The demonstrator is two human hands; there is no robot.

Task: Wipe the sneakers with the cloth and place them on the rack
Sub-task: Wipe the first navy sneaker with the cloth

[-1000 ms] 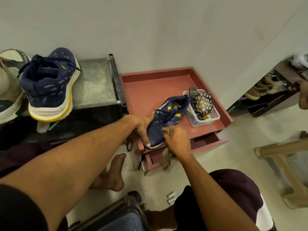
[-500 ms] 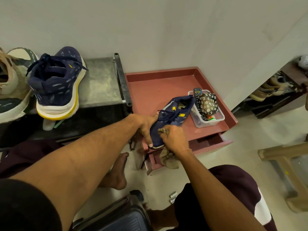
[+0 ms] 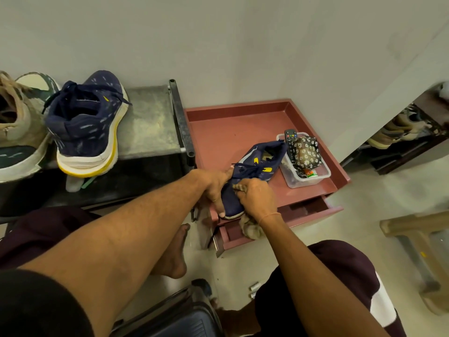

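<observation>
Gripping the navy sneaker (image 3: 257, 164) near its toe, your left hand (image 3: 215, 188) curls round the near side, with the thumb up by the laces and one finger stretched down to the sole edge. Your right hand (image 3: 256, 199) is bunched round the cloth (image 3: 250, 229), pressing it onto the top of the toe. A little striped cloth shows above the knuckles, and the rest hangs below the wrist, in front of the open drawer (image 3: 303, 210).

Sneaker position: on the red cabinet top (image 3: 233, 108), lying at an angle. The toe is over the front edge and the heel just beside the clear plastic tub (image 3: 313, 180). The tub holds a remote (image 3: 290, 136) and a flower-print pouch (image 3: 306, 152).

Second sneaker (image 3: 85, 125): on the rack (image 3: 145, 122) to the left of the cabinet, heel toward you, with a white and yellow sole. It touches a tan shoe (image 3: 14, 127) on its left. The right part of the rack's top shelf is bare grey metal.

Floor: your bare foot (image 3: 175, 254) is below the left forearm, and two small batteries (image 3: 254, 287) lie near your right knee.
</observation>
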